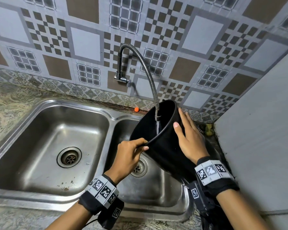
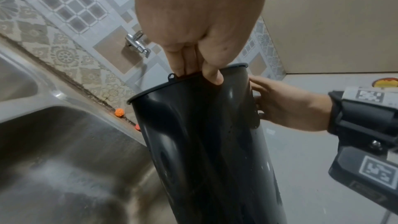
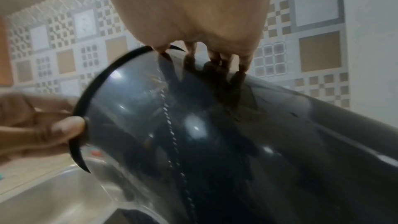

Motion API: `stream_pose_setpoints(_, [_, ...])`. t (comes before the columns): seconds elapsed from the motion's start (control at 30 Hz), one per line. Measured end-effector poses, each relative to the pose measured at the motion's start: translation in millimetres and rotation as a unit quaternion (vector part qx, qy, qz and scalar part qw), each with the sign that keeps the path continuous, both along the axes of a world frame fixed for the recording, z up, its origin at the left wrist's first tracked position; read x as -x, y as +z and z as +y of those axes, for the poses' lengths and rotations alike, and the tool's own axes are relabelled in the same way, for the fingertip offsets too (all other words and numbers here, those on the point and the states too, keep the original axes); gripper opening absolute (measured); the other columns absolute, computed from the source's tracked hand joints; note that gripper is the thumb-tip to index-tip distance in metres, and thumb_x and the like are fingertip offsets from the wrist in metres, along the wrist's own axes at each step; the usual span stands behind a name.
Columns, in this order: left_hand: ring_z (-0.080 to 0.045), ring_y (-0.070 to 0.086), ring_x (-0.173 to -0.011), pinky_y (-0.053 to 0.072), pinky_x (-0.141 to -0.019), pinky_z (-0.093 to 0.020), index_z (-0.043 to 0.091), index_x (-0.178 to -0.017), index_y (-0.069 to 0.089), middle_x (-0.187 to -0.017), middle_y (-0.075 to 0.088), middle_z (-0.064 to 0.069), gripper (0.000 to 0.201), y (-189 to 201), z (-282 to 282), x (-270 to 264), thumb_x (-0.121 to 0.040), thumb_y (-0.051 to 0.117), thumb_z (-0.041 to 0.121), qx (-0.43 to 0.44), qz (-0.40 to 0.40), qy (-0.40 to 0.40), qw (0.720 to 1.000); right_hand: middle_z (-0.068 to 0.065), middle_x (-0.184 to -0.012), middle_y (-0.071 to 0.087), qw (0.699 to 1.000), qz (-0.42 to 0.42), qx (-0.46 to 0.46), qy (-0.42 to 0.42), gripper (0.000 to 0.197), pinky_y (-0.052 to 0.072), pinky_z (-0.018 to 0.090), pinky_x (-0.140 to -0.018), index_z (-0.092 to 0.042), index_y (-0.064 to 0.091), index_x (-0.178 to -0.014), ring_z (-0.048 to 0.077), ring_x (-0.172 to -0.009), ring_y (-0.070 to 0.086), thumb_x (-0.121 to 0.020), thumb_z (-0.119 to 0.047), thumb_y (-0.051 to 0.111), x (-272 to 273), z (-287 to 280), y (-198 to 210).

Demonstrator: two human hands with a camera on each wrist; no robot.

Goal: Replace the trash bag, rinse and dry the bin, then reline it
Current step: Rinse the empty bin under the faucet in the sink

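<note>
One glossy black plastic bin (image 1: 163, 146), round and tapered, is held tilted over the right basin of the steel two-basin sink (image 1: 40, 113), at the tabletop's back right corner, with water running into it from one ribbed flexible tap (image 1: 150, 77). The left hand (image 1: 129, 155) pinches the near rim, while the right hand (image 1: 189, 138) lies spread flat against its outer wall. Only the left wrist view shows a small eyelet tab on the rim and a second orange blob (image 2: 137, 127) behind the sink; the head view shows one.

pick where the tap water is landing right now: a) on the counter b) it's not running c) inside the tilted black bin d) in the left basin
c: the flexible faucet hose ends inside the mouth of the black bin, and a thin stream falls onto its inner wall, while the left hand pinches the rim and the right hand lies flat on its side over the right basin.
</note>
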State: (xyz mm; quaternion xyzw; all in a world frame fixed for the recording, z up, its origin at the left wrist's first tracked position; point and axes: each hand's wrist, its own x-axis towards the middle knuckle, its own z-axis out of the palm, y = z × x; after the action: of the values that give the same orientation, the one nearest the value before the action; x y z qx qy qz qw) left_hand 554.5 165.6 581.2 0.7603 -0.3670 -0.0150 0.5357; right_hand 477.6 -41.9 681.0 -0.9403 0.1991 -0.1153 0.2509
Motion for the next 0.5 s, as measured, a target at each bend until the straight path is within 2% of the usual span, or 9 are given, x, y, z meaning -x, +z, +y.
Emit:
stream_pose_setpoints(0.17, [-0.015, 0.067, -0.069, 0.051, -0.065, -0.039, 0.026, -0.095, 0.065, -0.073, 0.067, 0.003, 0.005, 9.0, -7.4, -2.1, -0.100, 0.063, 0.025, -0.013, -0.020, -0.037, 0.999, -0.013, -0.164, 0.014, 0.999, -0.043, -0.019, -0.003, 0.057, 0.020, 0.047, -0.122, -0.056, 0.009, -0.150, 0.007, -0.151, 0.010, -0.096, -0.063, 0.028, 9.0, -15.9, -4.9])
stream_pose_setpoints(0.27, [-0.014, 0.066, -0.072, 0.052, -0.067, -0.039, 0.024, -0.096, 0.064, -0.077, 0.067, 0.005, 0.007, 5.5, -5.0, -11.7, -0.101, 0.061, 0.026, -0.013, -0.019, -0.060, 0.998, -0.011, -0.165, 0.012, 0.999, -0.013, -0.030, -0.010, 0.057, 0.017, 0.054, -0.121, -0.063, 0.005, -0.146, 0.011, -0.152, 0.006, -0.094, -0.068, 0.030, 6.7, -20.0, -7.0])
stream_pose_setpoints(0.37, [-0.005, 0.067, -0.079, 0.053, -0.071, -0.031, 0.019, -0.100, 0.068, -0.083, 0.069, 0.011, 0.007, -3.3, 5.5, -23.9, -0.099, 0.065, 0.025, -0.014, -0.025, -0.048, 0.998, -0.010, -0.166, 0.007, 0.998, 0.037, -0.040, -0.018, 0.059, 0.014, 0.060, -0.119, -0.068, 0.000, -0.142, 0.014, -0.153, 0.001, -0.090, -0.075, 0.027, 9.2, -25.1, -17.2])
stream_pose_setpoints(0.43, [0.001, 0.067, -0.081, 0.049, -0.072, -0.022, 0.017, -0.099, 0.070, -0.084, 0.068, 0.017, 0.007, -8.4, 11.7, -29.5, -0.098, 0.067, 0.023, -0.013, -0.010, -0.057, 0.998, -0.008, -0.166, 0.007, 0.998, 0.047, -0.039, -0.024, 0.061, 0.013, 0.061, -0.118, -0.069, 0.000, -0.142, 0.014, -0.153, 0.002, -0.087, -0.080, 0.026, 12.1, -26.7, -23.7])
stream_pose_setpoints(0.5, [0.002, 0.068, -0.084, 0.048, -0.075, -0.019, 0.017, -0.098, 0.072, -0.085, 0.069, 0.019, 0.006, -10.4, 13.8, -30.2, -0.097, 0.068, 0.021, -0.010, 0.008, -0.071, 0.997, -0.008, -0.165, 0.010, 0.998, 0.039, -0.048, -0.028, 0.066, 0.014, 0.060, -0.119, -0.068, 0.002, -0.142, 0.012, -0.152, 0.004, -0.083, -0.084, 0.027, 13.5, -27.3, -26.3])
